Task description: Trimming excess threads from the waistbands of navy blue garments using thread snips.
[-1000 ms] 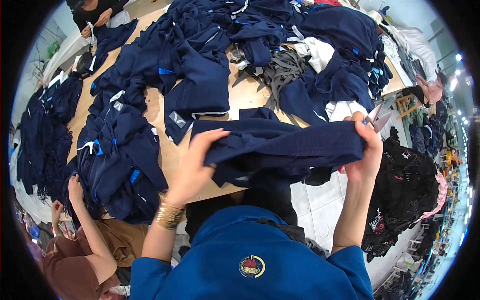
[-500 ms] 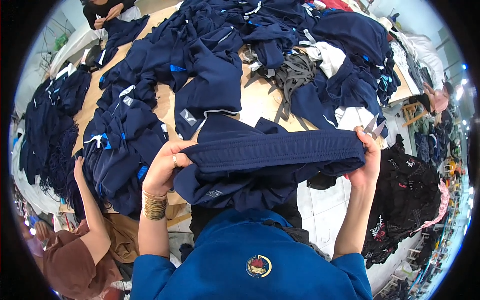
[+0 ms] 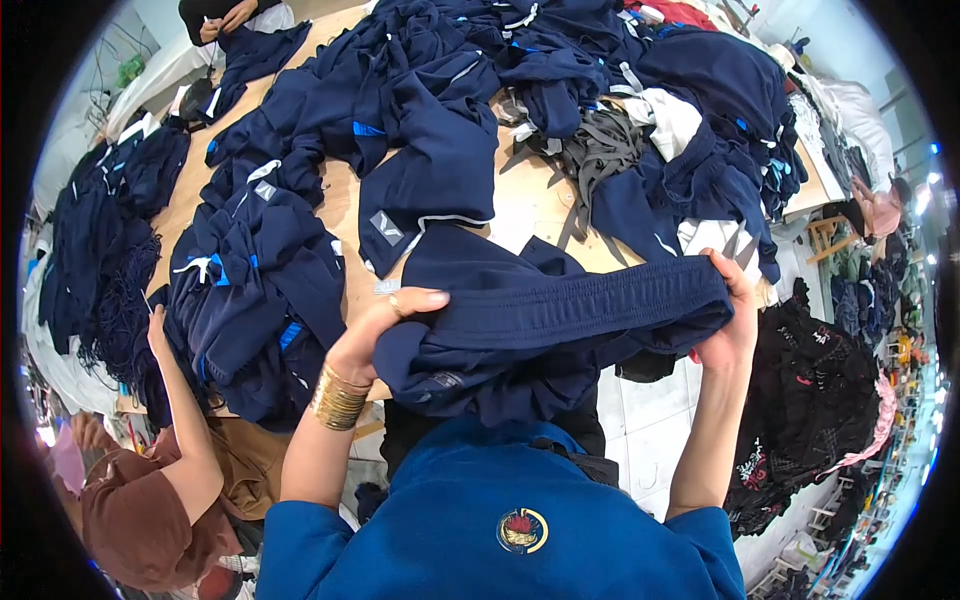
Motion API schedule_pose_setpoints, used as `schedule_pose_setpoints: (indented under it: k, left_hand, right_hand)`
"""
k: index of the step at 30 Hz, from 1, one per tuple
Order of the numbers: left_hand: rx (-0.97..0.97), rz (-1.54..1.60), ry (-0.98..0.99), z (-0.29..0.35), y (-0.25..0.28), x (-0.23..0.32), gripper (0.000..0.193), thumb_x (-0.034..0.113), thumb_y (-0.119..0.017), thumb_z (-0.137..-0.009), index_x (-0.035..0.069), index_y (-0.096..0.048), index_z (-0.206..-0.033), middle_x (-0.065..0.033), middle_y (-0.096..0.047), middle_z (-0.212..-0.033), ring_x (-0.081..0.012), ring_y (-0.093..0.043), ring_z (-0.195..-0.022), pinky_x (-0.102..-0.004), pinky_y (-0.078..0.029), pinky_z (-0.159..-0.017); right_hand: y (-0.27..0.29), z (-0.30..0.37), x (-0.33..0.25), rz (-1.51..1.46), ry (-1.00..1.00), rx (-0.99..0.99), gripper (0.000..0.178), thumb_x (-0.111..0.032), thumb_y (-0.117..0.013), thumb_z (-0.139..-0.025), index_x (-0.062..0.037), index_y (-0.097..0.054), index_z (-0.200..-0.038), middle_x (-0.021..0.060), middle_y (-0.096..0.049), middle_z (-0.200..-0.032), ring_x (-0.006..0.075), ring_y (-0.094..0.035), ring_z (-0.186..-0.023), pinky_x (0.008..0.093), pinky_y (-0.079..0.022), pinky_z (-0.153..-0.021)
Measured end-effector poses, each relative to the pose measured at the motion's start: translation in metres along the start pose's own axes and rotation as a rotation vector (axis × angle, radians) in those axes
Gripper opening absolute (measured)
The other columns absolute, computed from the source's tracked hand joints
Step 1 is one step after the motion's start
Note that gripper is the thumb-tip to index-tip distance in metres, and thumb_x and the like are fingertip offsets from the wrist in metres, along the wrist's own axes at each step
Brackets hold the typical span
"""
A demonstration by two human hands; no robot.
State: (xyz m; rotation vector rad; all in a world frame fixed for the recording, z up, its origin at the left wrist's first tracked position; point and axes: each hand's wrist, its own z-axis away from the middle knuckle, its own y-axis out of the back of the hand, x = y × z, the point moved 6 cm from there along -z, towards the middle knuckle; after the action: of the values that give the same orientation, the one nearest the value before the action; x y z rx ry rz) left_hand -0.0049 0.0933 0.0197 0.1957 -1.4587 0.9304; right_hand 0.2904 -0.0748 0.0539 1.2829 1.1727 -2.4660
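Observation:
Stretched between my hands is a pair of navy trousers (image 3: 560, 310) with a ribbed elastic waistband, the cloth hanging in folds before my chest. My left hand (image 3: 385, 330), wearing a ring and gold bangles, is closed on the waistband's left part, its thumb lying along the top. At the other end my right hand (image 3: 732, 325) grips the waistband. Metal blades of scissors (image 3: 740, 244) stick up past its fingers; a bit of red shows by the palm, and the rest of the scissors is hidden. Part of the trousers rests on the table edge.
Navy garments (image 3: 430, 110) lie heaped over the wooden table (image 3: 340, 215), with grey strips (image 3: 600, 145) among them. A co-worker in brown (image 3: 150, 510) sits at the left; another person's hands (image 3: 230, 18) handle navy cloth far left. Black garments (image 3: 805, 400) are piled at the right.
My left hand has slid inward to the right along the waistband, its thumb now flat on top. The waistband slants more, its right end higher. The scissors' blades have turned slightly.

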Motion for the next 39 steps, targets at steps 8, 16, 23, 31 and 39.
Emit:
schedule_pose_setpoints:
  k: [8,16,23,31,39]
  left_hand:
    - [-0.121,0.461,0.447,-0.007,-0.013,-0.062,0.025,0.011,-0.056,-0.082,-0.007,-0.061,-0.1,-0.0142,-0.064,-0.096,-0.0207,-0.063,-0.089,-0.0285,-0.051,-0.082]
    - [0.003,0.7,0.664,-0.006,-0.015,-0.077,0.025,0.011,-0.052,-0.084,-0.006,-0.059,-0.101,-0.0164,-0.064,-0.097,-0.0241,-0.065,-0.086,-0.0339,-0.052,-0.082]
    - [-0.081,0.47,0.311,-0.002,0.025,-0.08,0.023,0.005,-0.044,-0.088,-0.005,-0.058,-0.104,-0.0164,-0.063,-0.1,-0.0224,-0.064,-0.09,-0.032,-0.052,-0.082]
    - [-0.097,0.192,-0.038,-0.004,0.023,-0.065,0.023,0.001,-0.044,-0.088,-0.003,-0.056,-0.107,-0.0138,-0.062,-0.103,-0.0185,-0.063,-0.089,-0.0281,-0.052,-0.081]
    - [-0.159,-0.641,0.144,-0.023,0.008,-0.032,0.023,0.01,-0.05,-0.087,0.001,-0.058,-0.107,-0.0071,-0.061,-0.101,-0.0166,-0.058,-0.092,-0.0263,-0.043,-0.083]
  right_hand:
    - [-0.007,-0.019,0.01,1.297,0.445,0.073,0.012,-0.014,-0.061,-0.082,-0.006,-0.064,-0.09,0.0014,-0.062,-0.086,0.0073,-0.053,-0.077,0.0195,-0.039,-0.067]
    - [-0.092,0.039,0.098,1.117,0.428,-0.737,0.054,0.001,-0.073,-0.061,-0.0087,-0.06,-0.112,0.0034,-0.061,-0.106,0.0054,-0.055,-0.075,0.0199,-0.04,-0.056]
    - [-0.089,0.032,0.1,1.081,0.324,-0.761,0.023,0.004,-0.064,-0.063,-0.0031,-0.066,-0.085,0.0051,-0.062,-0.075,0.0124,-0.059,-0.07,0.0231,-0.046,-0.062]
    - [-0.109,0.053,0.108,1.211,0.708,-0.667,0.041,-0.007,-0.074,-0.06,-0.005,-0.062,-0.1,0.0086,-0.059,-0.096,0.0228,-0.062,-0.087,0.0294,-0.05,-0.07]
    - [-0.09,0.042,0.111,1.134,0.41,-0.699,0.02,-0.001,-0.068,-0.065,-0.0006,-0.063,-0.084,0.0045,-0.055,-0.068,0.0131,-0.054,-0.061,0.0234,-0.041,-0.057]
